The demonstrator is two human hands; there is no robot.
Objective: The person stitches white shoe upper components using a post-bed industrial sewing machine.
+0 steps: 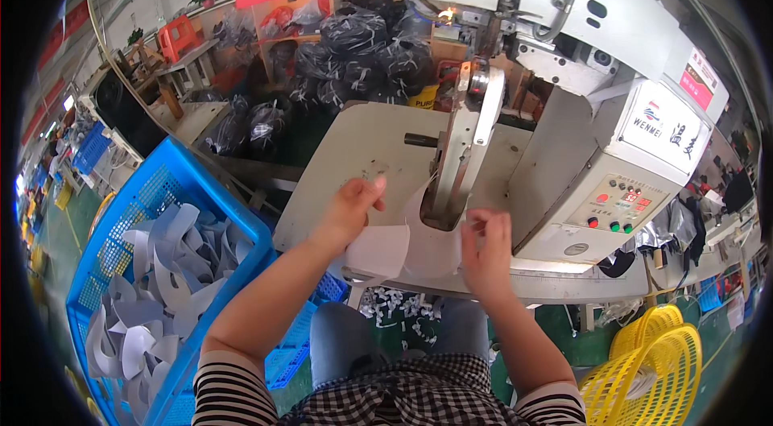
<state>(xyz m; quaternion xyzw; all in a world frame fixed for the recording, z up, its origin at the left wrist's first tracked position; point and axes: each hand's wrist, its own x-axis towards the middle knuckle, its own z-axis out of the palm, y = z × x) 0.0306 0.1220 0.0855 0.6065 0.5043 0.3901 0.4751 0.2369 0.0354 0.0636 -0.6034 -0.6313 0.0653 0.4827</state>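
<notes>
- As a person in striped sleeves (233, 390) faces a cream-coloured desk (346, 144), a thin white sheet-like piece (378, 251) sits at 6 o'clock, by the near end of a long grey metal machine arm (459, 160).
- At the piece's 11 o'clock, the left hand (350, 208) curls loosely; at its 3 o'clock, the right hand (487, 253) bends its fingers beside the edge. Whether either grips cannot be told.
- At 8 o'clock, grey-white curved strips (137, 341) lie heaped in a blue plastic basket (233, 208), finished or waiting unclear; the piece appears mid-handling, not yet set aside.
</notes>
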